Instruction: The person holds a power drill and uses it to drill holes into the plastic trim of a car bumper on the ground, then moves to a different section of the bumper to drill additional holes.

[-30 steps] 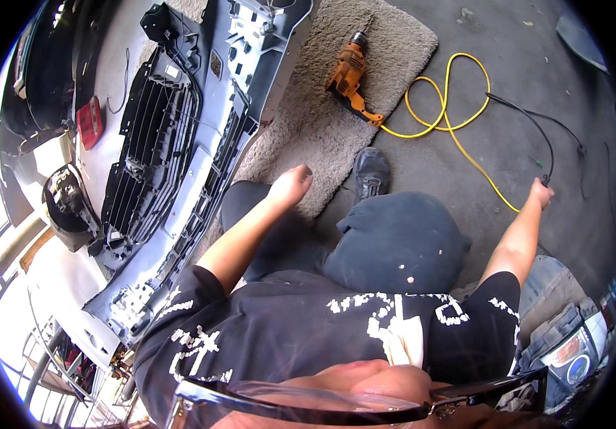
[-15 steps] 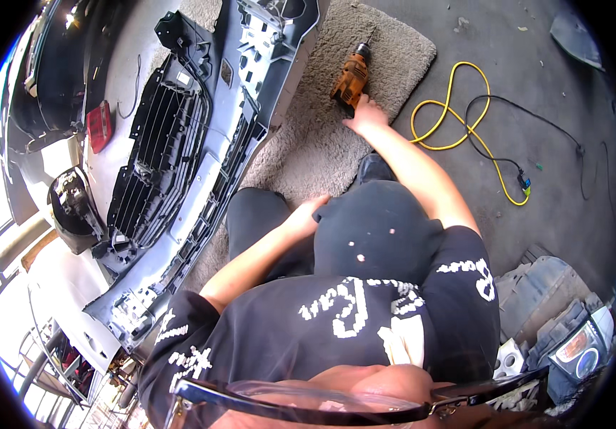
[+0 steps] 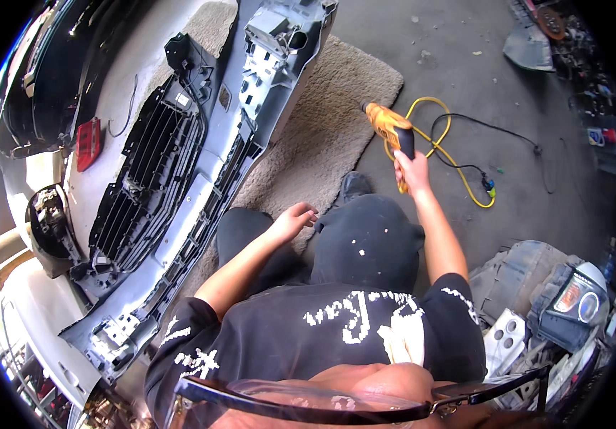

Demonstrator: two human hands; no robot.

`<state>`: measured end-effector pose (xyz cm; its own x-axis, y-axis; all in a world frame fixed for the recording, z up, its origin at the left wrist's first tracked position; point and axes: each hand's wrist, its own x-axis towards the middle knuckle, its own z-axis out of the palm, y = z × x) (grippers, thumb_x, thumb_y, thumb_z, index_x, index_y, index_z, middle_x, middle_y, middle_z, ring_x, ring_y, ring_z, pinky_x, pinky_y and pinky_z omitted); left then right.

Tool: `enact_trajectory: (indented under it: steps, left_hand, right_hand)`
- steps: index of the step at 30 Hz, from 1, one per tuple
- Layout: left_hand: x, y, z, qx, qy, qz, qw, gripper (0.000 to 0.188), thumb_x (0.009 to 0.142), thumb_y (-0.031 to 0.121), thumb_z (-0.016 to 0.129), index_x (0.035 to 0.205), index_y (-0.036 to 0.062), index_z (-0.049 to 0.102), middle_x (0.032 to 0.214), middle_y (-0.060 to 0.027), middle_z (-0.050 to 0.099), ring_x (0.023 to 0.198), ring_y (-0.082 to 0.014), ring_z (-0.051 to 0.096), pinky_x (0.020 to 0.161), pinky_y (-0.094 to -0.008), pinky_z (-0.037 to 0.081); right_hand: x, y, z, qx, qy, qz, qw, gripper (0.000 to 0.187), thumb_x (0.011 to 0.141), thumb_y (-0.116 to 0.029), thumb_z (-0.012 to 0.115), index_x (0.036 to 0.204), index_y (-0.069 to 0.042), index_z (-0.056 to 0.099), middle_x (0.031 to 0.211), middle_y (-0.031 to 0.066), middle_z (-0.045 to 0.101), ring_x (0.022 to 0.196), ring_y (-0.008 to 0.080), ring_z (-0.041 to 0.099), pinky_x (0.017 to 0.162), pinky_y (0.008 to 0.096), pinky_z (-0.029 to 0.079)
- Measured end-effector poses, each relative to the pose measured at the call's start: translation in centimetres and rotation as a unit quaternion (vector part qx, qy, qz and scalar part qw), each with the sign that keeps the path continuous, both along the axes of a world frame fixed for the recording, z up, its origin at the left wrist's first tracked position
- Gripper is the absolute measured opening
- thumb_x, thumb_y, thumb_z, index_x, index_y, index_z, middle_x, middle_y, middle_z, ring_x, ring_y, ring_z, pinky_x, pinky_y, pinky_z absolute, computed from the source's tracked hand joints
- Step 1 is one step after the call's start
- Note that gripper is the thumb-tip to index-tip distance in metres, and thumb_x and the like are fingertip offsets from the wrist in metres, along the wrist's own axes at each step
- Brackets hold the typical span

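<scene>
A person sits on a concrete floor (image 3: 465,43), seen from above. The right hand (image 3: 412,170) is wrapped tight around the handle of an orange drill (image 3: 388,129), lifted clear of the floor just off the right edge of a beige mat (image 3: 322,136), its nose pointing up and left toward the mat. The right arm is stretched almost straight ahead. A yellow cord (image 3: 458,161) trails in loops on the floor behind the drill. The left hand (image 3: 294,218) rests over the knee, fingers loosely curled and holding nothing. A grey car bumper (image 3: 201,186) lies inside-up along the mat's left edge, probably cushioned there against scratches.
</scene>
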<state>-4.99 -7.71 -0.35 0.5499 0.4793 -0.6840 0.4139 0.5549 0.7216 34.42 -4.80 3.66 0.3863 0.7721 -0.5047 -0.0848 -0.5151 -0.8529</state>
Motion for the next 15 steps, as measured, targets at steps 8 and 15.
enact_trajectory:
  steps: [8, 15]
  left_hand:
    - [4.9, 8.0, 20.1, 0.125, -0.408, 0.104, 0.898, 0.062, 0.112, 0.05, 0.061, 0.149, 0.0007, 0.058, 0.14, -0.0158, 0.071, 0.133, -0.0265, 0.067, 0.118, -0.045, 0.048]
    - [-3.0, 7.1, 42.3, 0.153, -0.665, 0.214, 0.699, 0.093, 0.104, 0.075, 0.056, 0.168, 0.0136, 0.03, 0.143, -0.021, 0.065, 0.133, -0.0368, 0.067, 0.113, -0.0531, 0.054]
  right_hand:
    - [-6.5, -7.8, 25.7, 0.359, -0.005, 0.146, 0.922, 0.047, 0.103, -0.025, 0.075, 0.135, 0.004, 0.058, 0.087, 0.0051, 0.062, 0.062, 0.011, 0.056, 0.063, 0.03, 0.049]
    - [-25.0, -3.4, 35.7, 0.385, -0.065, 0.298, 0.871, 0.043, 0.096, -0.001, 0.076, 0.136, 0.002, 0.061, 0.103, 0.0087, 0.072, 0.092, 0.0184, 0.072, 0.08, 0.0326, 0.059]
